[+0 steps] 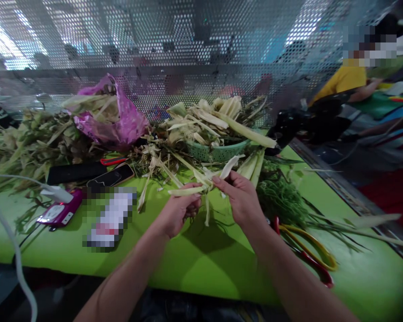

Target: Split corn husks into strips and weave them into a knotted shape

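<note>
Above the green tabletop (127,264), both hands are closed on a bundle of pale, husk-like plant strips (184,192). My left hand (181,209) pinches the left side, with one strip lying across its thumb. At the right side, my right hand (239,194) grips the bundle between thumb and fingers, and a whitish strip stands up beside its fingertips. A thin end of the bundle hangs down between the hands. Just behind is a green basket (218,153) heaped with pale dry husks (218,118). Fine green foliage (280,197) lies right of my right hand.
Red-and-yellow-handled scissors (314,248) lie at the right. On the left are a pink plastic bag (129,118), dry leaves (30,138), phones (112,176), a purple device (62,210) and a white cable (18,264). A perforated metal screen (188,53) stands behind; a person in yellow (347,76) is far right.
</note>
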Demonstrator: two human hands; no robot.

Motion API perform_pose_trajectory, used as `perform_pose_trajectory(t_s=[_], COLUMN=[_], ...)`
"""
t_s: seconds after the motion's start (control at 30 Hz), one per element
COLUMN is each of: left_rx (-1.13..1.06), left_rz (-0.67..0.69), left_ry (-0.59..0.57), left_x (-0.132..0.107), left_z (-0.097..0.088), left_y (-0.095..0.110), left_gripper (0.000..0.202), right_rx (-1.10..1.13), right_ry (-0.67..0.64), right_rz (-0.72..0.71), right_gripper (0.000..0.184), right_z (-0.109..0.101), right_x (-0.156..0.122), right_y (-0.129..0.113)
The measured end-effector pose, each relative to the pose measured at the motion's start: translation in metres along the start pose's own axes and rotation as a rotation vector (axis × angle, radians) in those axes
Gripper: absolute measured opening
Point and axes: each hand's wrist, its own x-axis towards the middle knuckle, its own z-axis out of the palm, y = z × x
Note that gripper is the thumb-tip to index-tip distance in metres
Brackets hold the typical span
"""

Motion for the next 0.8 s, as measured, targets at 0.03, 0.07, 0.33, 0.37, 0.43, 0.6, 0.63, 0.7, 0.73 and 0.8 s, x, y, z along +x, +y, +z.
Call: perform_pose_trajectory(t_s=[0.03,0.07,0.33,0.37,0.43,0.6,0.63,0.7,0.73,0.8], left_rx=[0.006,0.017,0.178,0.174,0.168,0.215,0.248,0.336,0.38,0.448], left_rz=[0.002,0.007,0.11,0.114,0.111,0.098,0.092,0.081,0.077,0.079], left_ry=[0.0,0.001,0.108,0.118,0.11,0.065,0.068,0.074,0.076,0.079], left_x=[-0.0001,0.0,0.0051,0.0055,0.0058,0.0054,0.0053,0.0054,0.0057,0.0071], left_z=[-0.0003,-0.0005,-0.0004,-0.0002,0.0004,0.0015,0.0015,0.0014,0.0013,0.0012], left_y=[0.0001,0.0002,0.0006,0.0005,0.0002,-0.0019,-0.0024,-0.0034,-0.004,-0.0058], left_gripper=[0.029,0.031,0.038,0.038,0.036,0.033,0.033,0.036,0.039,0.041], right_rx=[-0.023,-0.059,-0.061,-0.049,-0.029,0.026,0.035,0.044,0.042,0.007], right_ry=[0.003,0.009,-0.105,-0.112,-0.133,-0.234,-0.223,-0.176,-0.149,-0.109], right_rz=[0.0,-0.004,0.028,0.046,0.081,0.105,0.086,0.063,0.058,0.04], right_gripper=[0.026,0.027,0.027,0.029,0.034,0.023,0.021,0.019,0.019,0.021], right_z=[-0.0004,-0.0008,0.0037,0.0047,0.0062,0.0071,0.0069,0.0063,0.0062,0.0064], right_x=[0.0001,0.0001,-0.0035,-0.0039,-0.0043,-0.0025,-0.0018,-0.0004,0.0,0.0], right_y=[-0.0003,-0.0006,-0.0076,-0.0079,-0.0075,-0.0048,-0.0042,-0.0028,-0.0021,-0.0008])
